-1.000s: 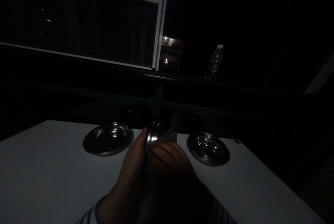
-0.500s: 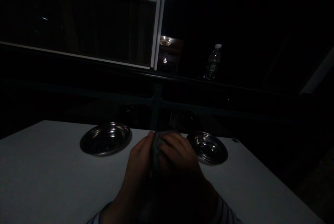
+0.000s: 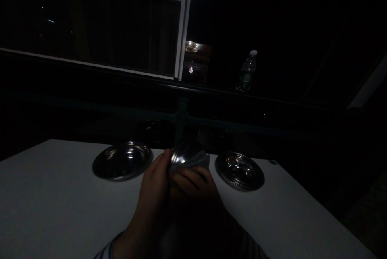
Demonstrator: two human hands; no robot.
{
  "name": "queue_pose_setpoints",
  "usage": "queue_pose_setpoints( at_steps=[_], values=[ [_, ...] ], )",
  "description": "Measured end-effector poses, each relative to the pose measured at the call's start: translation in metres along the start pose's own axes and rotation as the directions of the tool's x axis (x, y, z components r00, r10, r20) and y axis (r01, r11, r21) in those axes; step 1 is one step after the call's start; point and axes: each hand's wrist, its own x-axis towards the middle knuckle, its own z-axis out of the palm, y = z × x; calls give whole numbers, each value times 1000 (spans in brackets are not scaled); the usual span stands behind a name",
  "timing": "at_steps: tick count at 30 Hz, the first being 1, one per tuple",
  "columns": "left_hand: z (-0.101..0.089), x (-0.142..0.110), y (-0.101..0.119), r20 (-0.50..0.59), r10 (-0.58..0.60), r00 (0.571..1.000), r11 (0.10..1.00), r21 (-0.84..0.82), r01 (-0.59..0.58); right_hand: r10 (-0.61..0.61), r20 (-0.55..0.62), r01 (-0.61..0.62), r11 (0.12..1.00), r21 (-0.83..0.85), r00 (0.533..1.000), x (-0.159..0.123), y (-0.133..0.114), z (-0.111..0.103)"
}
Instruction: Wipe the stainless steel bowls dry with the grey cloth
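Observation:
Above the near middle of the table, my left hand [image 3: 155, 182] is closed on the edge of a shiny metal dish [image 3: 185, 155], tilted so its curved surface faces me. My right hand [image 3: 193, 186] has its bent fingers on a grey cloth [image 3: 205, 163], pressed against the lower part of that dish. The dish's underside and lower edge are hidden by the hands and deep shadow. To the left on the table lies a round metal plate [image 3: 116, 166]. On the right sit several stacked metal plates [image 3: 238, 172].
A white table [image 3: 60, 210] spreads under both arms. Behind it a dark ledge carries a clear plastic bottle [image 3: 248, 71] with a white cap. A window frame [image 3: 181, 25] stands at the back, and the room is very dark.
My right hand has slid down and a little left with the cloth, uncovering the dish's shiny surface. My left hand has shifted slightly left. The plates on the table have not moved.

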Motion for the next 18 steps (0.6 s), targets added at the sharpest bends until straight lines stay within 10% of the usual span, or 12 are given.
queue_pose_setpoints(
  at_steps=[8,14,18],
  values=[
    [6,-11,-5,33,-70,997,997,16,69,260,-43,-260,965,19,965,5,19,-19],
    [5,-14,-5,36,-105,994,994,8,105,591,8,-585,798,147,807,-1,48,-35],
    [1,-11,-1,34,-111,993,994,-14,111,384,-30,-378,918,116,923,2,35,-29]
  ],
)
